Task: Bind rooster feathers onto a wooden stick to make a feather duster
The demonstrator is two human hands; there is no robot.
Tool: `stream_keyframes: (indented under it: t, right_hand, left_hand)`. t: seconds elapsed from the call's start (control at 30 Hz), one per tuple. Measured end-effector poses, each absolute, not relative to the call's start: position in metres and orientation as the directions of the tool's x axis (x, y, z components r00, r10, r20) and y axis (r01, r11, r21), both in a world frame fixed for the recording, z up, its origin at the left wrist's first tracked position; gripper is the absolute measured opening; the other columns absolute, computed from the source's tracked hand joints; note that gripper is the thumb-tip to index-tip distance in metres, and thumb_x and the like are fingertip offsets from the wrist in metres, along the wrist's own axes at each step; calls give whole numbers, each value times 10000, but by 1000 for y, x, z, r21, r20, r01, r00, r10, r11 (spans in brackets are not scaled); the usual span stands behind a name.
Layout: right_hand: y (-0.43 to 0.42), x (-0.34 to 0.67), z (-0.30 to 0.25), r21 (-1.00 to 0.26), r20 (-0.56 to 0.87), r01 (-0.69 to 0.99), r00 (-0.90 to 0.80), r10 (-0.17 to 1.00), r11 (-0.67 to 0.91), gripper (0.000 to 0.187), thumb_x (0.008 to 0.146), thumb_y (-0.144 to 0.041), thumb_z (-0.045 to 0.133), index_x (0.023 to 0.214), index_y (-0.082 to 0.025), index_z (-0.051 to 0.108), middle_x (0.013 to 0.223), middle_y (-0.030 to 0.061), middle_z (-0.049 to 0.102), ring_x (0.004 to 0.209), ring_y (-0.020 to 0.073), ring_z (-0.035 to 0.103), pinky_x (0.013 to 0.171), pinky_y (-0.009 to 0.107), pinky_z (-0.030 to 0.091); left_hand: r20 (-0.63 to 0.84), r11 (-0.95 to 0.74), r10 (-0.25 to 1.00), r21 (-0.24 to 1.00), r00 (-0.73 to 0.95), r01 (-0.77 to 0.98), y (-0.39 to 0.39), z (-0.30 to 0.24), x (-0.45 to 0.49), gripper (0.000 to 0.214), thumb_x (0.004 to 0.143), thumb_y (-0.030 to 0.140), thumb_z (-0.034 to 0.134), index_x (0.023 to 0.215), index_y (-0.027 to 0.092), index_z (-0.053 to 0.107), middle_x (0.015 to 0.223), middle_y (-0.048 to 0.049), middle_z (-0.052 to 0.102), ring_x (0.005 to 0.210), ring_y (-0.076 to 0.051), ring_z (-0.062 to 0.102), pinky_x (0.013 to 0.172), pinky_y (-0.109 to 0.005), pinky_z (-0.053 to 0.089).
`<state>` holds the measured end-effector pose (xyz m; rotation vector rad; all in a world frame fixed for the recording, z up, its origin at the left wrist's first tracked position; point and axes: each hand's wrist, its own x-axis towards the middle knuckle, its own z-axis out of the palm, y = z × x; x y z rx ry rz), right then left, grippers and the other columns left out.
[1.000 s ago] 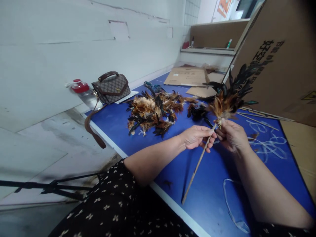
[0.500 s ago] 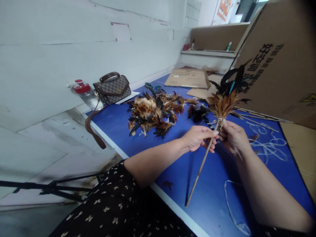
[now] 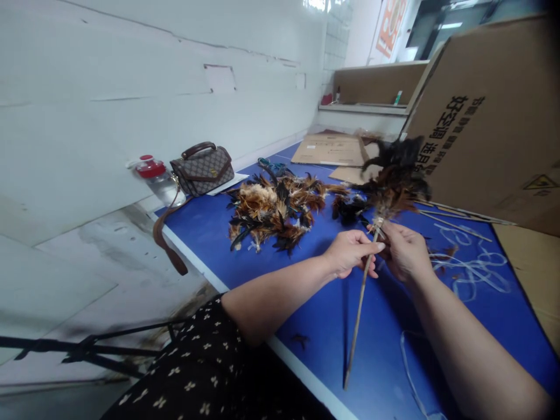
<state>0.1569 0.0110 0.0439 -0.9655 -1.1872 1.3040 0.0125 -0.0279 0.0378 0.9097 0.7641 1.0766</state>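
My left hand (image 3: 350, 254) pinches the thin stick of a feather duster (image 3: 356, 326) just below its feathers. The stick slants down toward the table's front edge. At its upper end is a bunch of brown and black feathers (image 3: 391, 184), blurred by motion. My right hand (image 3: 406, 251) is closed at the pale binding where feathers meet stick; its fingertips are partly hidden behind it. A heap of loose brown, black and cream feathers (image 3: 273, 210) lies left of my hands, with a smaller black clump (image 3: 347, 209) beside it.
Clear plastic string (image 3: 485, 271) lies loosely on the blue table (image 3: 306, 315) at right, near several thin sticks (image 3: 457, 224). A handbag (image 3: 203, 169) and a red-capped bottle (image 3: 160, 181) stand at back left. Flat cardboard (image 3: 330, 149) and a large carton (image 3: 494, 128) are behind.
The duster has turned slightly more upright, its feathers now blurred and its lower end shifted right. Both hands have moved slightly left, still at the duster. The whole view has tilted a little.
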Motion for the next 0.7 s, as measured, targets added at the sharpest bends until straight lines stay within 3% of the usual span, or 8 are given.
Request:
stream_keyframes:
  t: [0.2,0.4,0.57,0.63,0.7]
  right_hand:
    - [6,154,49,-974,136,-193,-93,986,116,533,806,-658,894,736,-190,649,542,-79,333,442,66,252,402,232,199]
    - [8,159,50,-978,112,-185,-79,991,96,548,720,-644,964,794,-153,731,522,-85,338,445,58,249,404,224,195]
    - [11,168,55,-970,116,-228,-154,981,79,542,699,-618,987,850,-141,782,543,-86,337,476,55,267,422,205,265]
    - [10,171,57,-972,121,-219,-172,978,82,538,697,-612,992,850,-135,795,548,-77,351,480,56,293,430,202,295]
    - [8,174,59,-974,117,-215,-206,972,72,528,717,-609,981,854,-131,804,547,-78,337,471,53,282,422,199,281]
  left_hand:
    - [-97,189,961,914,258,-360,-27,36,15,526,783,442,953,806,182,495,572,47,604,459,-118,604,480,-309,615]
    - [-47,110,978,943,202,-314,-27,31,17,562,743,518,967,799,187,516,578,61,582,424,-95,545,421,-218,496]
    - [-1,339,828,798,561,-499,-27,29,10,513,806,545,916,998,116,708,705,3,619,523,-91,545,438,-210,414]
    - [35,425,750,741,661,-521,-26,29,7,514,818,491,918,1103,102,740,784,-31,657,597,-109,599,488,-225,463]
    - [48,435,733,734,678,-522,-26,28,5,477,803,445,938,1078,107,744,818,-46,682,654,-131,651,587,-271,570]
